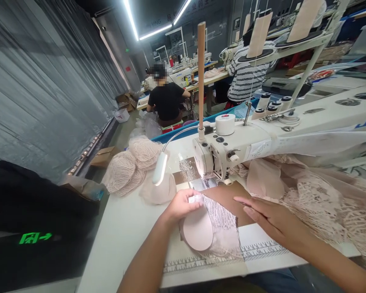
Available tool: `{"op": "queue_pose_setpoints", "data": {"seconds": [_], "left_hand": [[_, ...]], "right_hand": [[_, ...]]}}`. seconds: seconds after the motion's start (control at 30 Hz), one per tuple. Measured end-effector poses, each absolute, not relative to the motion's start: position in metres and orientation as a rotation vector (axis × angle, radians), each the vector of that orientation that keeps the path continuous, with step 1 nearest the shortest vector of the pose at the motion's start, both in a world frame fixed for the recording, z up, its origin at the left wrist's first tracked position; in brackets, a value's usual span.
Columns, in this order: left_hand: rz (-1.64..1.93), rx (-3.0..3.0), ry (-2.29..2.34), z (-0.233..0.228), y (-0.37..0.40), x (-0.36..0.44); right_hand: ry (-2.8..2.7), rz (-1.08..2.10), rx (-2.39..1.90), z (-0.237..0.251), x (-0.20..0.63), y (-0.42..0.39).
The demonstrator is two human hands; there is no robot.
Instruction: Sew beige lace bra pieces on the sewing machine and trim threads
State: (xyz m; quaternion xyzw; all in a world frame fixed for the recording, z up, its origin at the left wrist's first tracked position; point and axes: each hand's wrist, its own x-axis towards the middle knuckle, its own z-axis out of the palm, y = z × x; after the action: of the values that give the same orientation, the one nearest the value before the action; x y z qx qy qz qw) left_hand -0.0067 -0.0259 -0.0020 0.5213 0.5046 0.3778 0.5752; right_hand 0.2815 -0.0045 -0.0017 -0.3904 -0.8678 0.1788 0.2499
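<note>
Thumb and fingers of my left hand (183,204) are closed on the top edge of a pale pink moulded bra cup (198,232). Joined or laid against the cup is a piece of pale lace (222,219), spread to its right. My right hand (268,215) hovers right of the lace, apart from it, fingers long and close together. A thin dark sliver shows between its thumb and forefinger, too small to name. Just beyond both hands stands the sewing machine's head (205,156), its needle area lit. Brown board (228,195) covers the table below it.
Stacked lace cups (122,173) lie at the table's left, near a small lamp (160,169). Lace fabric (317,195) heaps on the right. A ruler strip (262,250) runs along the front edge. Thread cones (260,34) stand above; two people sit at machines further off.
</note>
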Motion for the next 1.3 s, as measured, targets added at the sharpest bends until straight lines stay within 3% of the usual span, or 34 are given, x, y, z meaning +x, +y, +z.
{"op": "queue_pose_setpoints", "data": {"seconds": [0.13,0.33,0.8,1.3], "left_hand": [[0.894,1.179,1.142,0.002,-0.029,-0.002],[0.9,1.154,1.058,0.004,-0.034,0.001],[0.907,1.096,1.032,-0.001,-0.034,0.001],[0.87,1.047,1.025,0.0,-0.035,0.003]], "right_hand": [[-2.358,0.822,-1.02,0.011,0.253,0.001],[-2.219,1.075,-0.98,0.02,0.231,0.007],[-2.288,1.218,-0.98,0.036,0.212,0.006],[-2.173,1.368,-0.913,0.016,0.208,0.011]]}}
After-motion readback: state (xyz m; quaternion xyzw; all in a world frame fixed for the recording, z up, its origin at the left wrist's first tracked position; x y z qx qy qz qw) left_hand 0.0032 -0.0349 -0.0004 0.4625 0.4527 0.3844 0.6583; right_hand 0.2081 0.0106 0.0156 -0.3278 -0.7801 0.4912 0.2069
